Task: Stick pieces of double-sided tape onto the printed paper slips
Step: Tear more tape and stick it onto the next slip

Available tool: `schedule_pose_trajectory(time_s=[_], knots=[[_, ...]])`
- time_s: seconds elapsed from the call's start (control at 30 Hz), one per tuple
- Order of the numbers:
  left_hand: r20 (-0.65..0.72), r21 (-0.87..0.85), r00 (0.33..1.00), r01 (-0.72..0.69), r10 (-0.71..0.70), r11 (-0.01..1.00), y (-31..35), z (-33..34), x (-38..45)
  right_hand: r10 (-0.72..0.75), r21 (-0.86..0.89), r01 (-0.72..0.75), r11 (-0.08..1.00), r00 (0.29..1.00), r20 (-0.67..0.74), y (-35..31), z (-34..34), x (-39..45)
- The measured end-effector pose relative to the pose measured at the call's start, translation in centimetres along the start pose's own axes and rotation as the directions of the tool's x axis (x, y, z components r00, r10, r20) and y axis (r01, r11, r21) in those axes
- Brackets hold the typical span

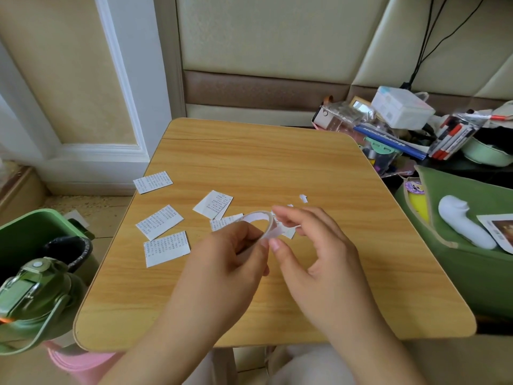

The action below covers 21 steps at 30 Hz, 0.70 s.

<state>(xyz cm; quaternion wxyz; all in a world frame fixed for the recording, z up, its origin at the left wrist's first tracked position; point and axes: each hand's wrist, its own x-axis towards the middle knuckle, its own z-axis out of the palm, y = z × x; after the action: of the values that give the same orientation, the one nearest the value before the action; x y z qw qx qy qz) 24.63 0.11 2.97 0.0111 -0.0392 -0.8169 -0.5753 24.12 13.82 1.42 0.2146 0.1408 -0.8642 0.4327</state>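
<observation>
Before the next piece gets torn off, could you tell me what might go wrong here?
The tape roll is worked in mid-air between left hand and right hand, so a freed sticky piece may curl onto a finger. One paper slip lies at the table edge and could slide off.

Both forearms bare to the frame edge, left hand (238,262) and right hand (313,245) ungloved, without rings.
</observation>
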Motion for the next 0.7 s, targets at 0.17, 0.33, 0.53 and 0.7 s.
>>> schedule_pose_trajectory(time_s=[0.17, 0.33, 0.53, 0.7], knots=[[-0.019, 0.028, 1.000, -0.019, 0.020, 0.999, -0.11, -0.13, 0.02, -0.058, -0.065, 0.056, 0.996, 0.998, -0.027, 0.01, -0.06, 0.31], [-0.040, 0.045, 0.997, -0.058, 0.060, 0.997, -0.08, -0.27, -0.06, -0.089, -0.080, 0.090, 0.993, 0.996, 0.009, -0.11, -0.39, 0.61], [-0.059, 0.084, 0.992, -0.108, 0.113, 0.991, 0.03, -0.52, -0.05, -0.142, -0.100, 0.147, 0.984, 0.988, 0.055, -0.60, -0.88, 0.81], [-0.034, -0.069, 0.999, -0.044, 0.042, 0.997, 0.37, -0.73, -0.30, -0.158, -0.016, 0.160, 0.987, 0.984, 0.088, -0.83, -0.89, 0.42]])
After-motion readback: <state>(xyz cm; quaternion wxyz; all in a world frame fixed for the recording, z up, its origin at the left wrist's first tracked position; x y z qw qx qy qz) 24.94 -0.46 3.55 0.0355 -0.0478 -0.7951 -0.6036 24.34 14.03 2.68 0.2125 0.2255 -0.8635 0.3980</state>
